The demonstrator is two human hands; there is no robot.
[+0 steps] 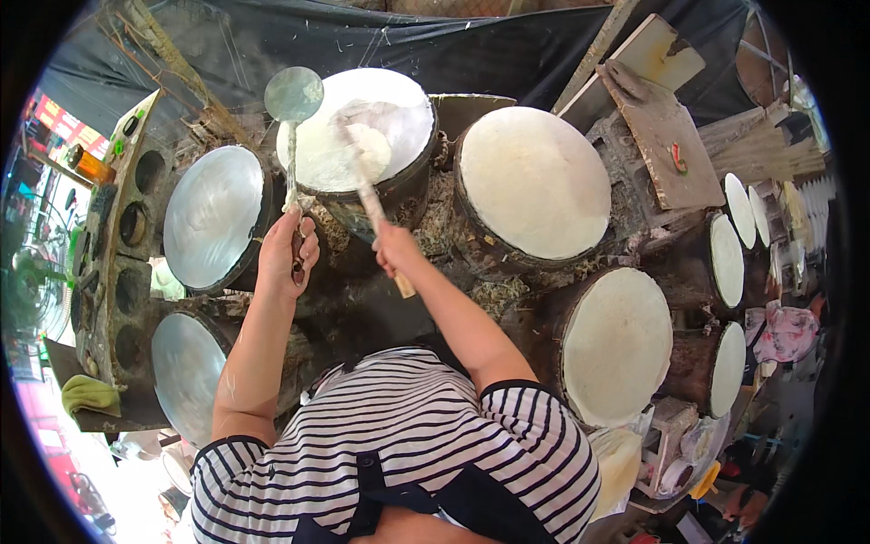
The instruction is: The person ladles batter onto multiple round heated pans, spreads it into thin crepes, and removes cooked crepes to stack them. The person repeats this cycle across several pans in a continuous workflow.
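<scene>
My left hand point(290, 249) is closed round the handle of a long metal ladle point(294, 94), whose round bowl is raised beside the far middle griddle. My right hand point(397, 251) grips a wooden-handled spreader point(372, 204). Its far end is smeared by motion over that griddle point(415, 98). White batter point(322, 150) coats the griddle's left part, with a thicker round patch near the middle, while grey metal shows through on the right. Whether the spreader touches the batter, I cannot tell.
Two bare metal griddles point(213, 218) point(188, 372) stand at left. Coated griddles point(535, 181) point(618, 346) stand at right, with several smaller ones beyond. A brown board point(660, 136) bearing a red chilli point(678, 158) leans far right. A green cloth point(91, 396) hangs at left.
</scene>
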